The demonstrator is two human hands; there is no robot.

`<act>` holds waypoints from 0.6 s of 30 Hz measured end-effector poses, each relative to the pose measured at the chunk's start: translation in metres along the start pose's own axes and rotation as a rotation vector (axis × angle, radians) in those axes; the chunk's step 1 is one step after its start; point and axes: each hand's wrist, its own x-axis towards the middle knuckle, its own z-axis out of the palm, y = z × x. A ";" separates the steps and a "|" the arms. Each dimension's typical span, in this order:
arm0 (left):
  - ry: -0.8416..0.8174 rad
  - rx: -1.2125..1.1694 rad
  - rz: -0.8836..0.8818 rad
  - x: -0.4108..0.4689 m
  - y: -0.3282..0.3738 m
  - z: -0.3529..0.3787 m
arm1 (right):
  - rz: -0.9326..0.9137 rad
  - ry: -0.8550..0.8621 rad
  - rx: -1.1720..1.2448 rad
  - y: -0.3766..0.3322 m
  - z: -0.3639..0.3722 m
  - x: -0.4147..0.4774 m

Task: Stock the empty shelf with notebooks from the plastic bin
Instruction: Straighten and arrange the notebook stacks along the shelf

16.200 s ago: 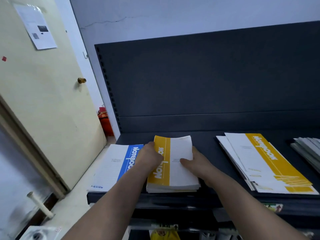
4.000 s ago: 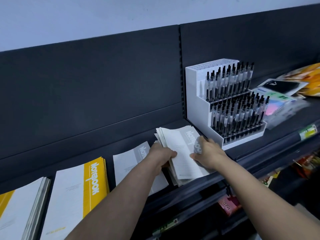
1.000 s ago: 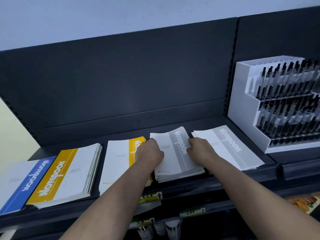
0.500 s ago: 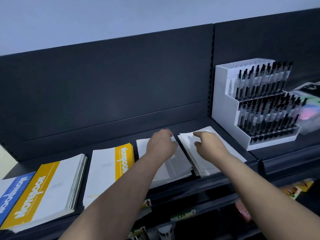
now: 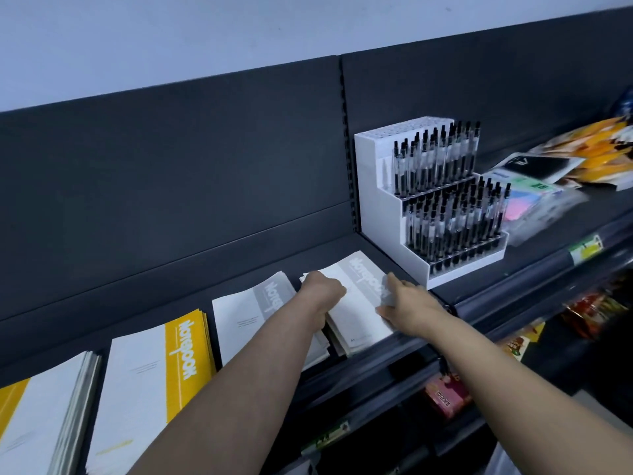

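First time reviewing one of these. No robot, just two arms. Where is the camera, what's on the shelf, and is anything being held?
No machine: a person works bare-handed, and the single camera sits on their head, looking down along both arms. On the dark shelf lie notebook stacks: a yellow-striped stack, a grey-striped stack, and a rightmost grey stack beside a white pen display. The left hand curls over that rightmost stack's left edge; the right hand lies along its right edge, thumb on the cover. The stack rests on the shelf, not lifted.
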 end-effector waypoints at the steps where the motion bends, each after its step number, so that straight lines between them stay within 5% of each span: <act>1: -0.009 -0.013 -0.004 0.002 0.000 0.002 | 0.012 0.010 -0.013 0.000 0.000 -0.001; 11: -0.039 -0.232 -0.053 0.022 0.005 0.008 | 0.068 0.009 -0.046 0.003 -0.006 -0.003; 18: -0.071 -0.156 0.012 0.020 -0.007 0.009 | 0.074 0.012 0.093 0.005 -0.007 -0.002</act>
